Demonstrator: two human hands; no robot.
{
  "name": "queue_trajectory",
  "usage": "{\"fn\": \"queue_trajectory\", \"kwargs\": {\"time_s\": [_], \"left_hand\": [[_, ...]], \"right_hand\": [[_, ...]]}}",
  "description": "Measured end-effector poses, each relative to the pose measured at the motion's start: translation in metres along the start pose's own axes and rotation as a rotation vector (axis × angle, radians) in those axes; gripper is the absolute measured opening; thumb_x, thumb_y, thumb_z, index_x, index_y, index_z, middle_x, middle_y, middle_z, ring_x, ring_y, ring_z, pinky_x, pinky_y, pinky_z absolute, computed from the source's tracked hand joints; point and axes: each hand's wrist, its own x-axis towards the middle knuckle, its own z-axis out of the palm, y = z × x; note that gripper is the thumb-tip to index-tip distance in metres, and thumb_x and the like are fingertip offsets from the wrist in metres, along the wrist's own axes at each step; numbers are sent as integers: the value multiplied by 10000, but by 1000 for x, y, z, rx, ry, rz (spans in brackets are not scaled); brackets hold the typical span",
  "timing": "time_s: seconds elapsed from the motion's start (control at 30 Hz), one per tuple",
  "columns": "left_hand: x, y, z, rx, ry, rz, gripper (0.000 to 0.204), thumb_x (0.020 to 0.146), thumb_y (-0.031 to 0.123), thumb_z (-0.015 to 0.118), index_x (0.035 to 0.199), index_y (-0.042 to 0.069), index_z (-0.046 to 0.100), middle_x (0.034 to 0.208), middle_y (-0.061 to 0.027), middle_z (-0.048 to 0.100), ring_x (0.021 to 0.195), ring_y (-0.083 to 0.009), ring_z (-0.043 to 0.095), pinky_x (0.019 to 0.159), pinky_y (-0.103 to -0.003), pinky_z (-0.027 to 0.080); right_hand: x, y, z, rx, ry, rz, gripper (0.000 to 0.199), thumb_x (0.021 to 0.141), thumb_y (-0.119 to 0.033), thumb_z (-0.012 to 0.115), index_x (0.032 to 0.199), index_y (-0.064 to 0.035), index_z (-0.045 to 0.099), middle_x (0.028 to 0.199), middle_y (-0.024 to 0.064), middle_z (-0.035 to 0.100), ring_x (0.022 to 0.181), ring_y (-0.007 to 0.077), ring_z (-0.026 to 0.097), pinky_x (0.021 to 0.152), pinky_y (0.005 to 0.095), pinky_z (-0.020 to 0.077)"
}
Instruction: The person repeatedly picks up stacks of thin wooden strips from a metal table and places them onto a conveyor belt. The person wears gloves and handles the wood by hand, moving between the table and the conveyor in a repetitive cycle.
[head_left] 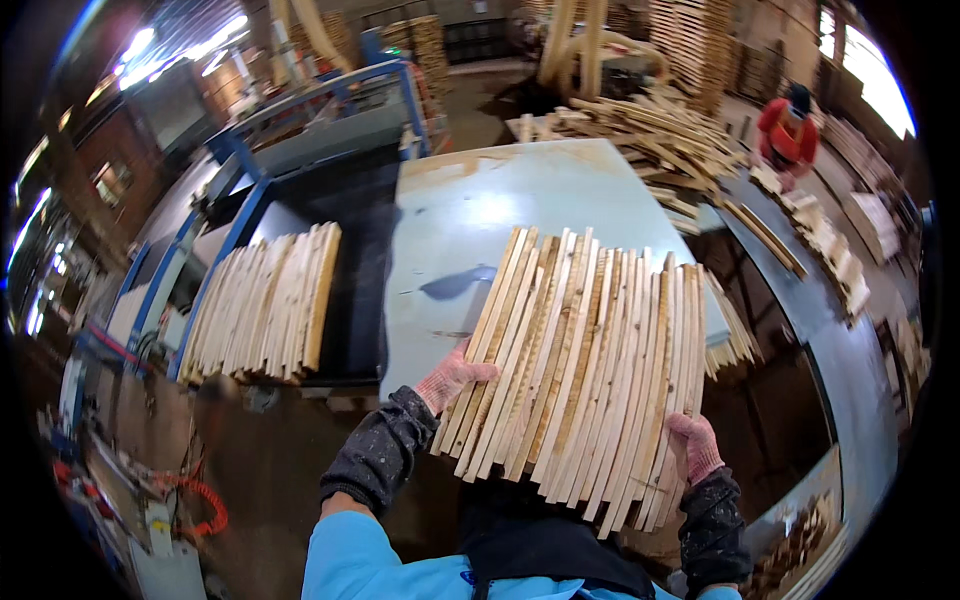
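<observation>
A wide row of pale wooden strips (580, 370), laid side by side, rests partly on a light blue table (500, 200) and juts over its near edge toward me. Pink-gloved, my left hand (452, 378) presses against the row's left side, thumb on top. My right hand (694, 446), in a matching glove, grips the near right side of the same row. Between them the strips are squeezed together, their near ends uneven. The undersides of both hands are hidden.
On the dark bed of a blue-framed machine (250, 190) at left lies another row of strips (265, 300). Loose wood is piled (650, 135) behind the table. At far right a person in red (790, 135) stands by a long metal bench (855, 400). A red coiled hose (205, 505) hangs lower left.
</observation>
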Motion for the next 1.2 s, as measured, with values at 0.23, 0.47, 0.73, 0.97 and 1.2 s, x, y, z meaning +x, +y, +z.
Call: {"fn": "queue_trajectory", "kwargs": {"time_s": [0.23, 0.47, 0.73, 0.97, 1.2], "left_hand": [[-20, -58, 37, 79, 382, 65, 710, 942, 123, 782, 1563, 19, 453, 1348, -110, 662, 1185, -216, 667, 1059, -380, 559], [0, -67, 63, 671, 515, 49, 812, 928, 487, 834, 1450, -72, 560, 1388, -211, 674, 1274, -274, 646, 1121, -388, 500], [8, -126, 133, 1385, 943, -333, 960, 992, 691, 586, 1588, -43, 421, 1702, -278, 345, 1586, -426, 308, 1293, -520, 257], [15, -175, 156, 1391, 1042, -176, 950, 992, 670, 588, 1681, 61, 348, 1764, -225, 271, 1638, -425, 198, 1338, -530, 134], [59, -158, 124, 1779, 832, 160, 873, 1067, 643, 452, 1727, 103, 265, 1778, -217, 256, 1653, -417, 186, 1345, -545, 75]], "right_hand": [[102, -21, -25, -282, -136, 220, 406, 901, -46, 743, 1277, 86, 666, 1120, 160, 757, 962, 291, 764, 915, 424, 647], [161, -3, -65, -229, -302, 229, 425, 916, -58, 780, 1295, 72, 638, 1125, 161, 752, 932, 276, 760, 874, 419, 651], [207, 36, -73, -249, -444, 139, 505, 905, -104, 799, 1340, 58, 603, 1139, 133, 738, 960, 243, 736, 862, 388, 617], [232, 56, -65, -175, -440, 94, 680, 895, 10, 810, 1482, 20, 465, 1266, 142, 686, 1087, 253, 708, 984, 390, 604], [237, 17, -39, -1434, -367, -160, 696, 998, -549, 668, 1443, -22, 573, 1264, 193, 738, 1166, 336, 716, 1018, 450, 561]]}}
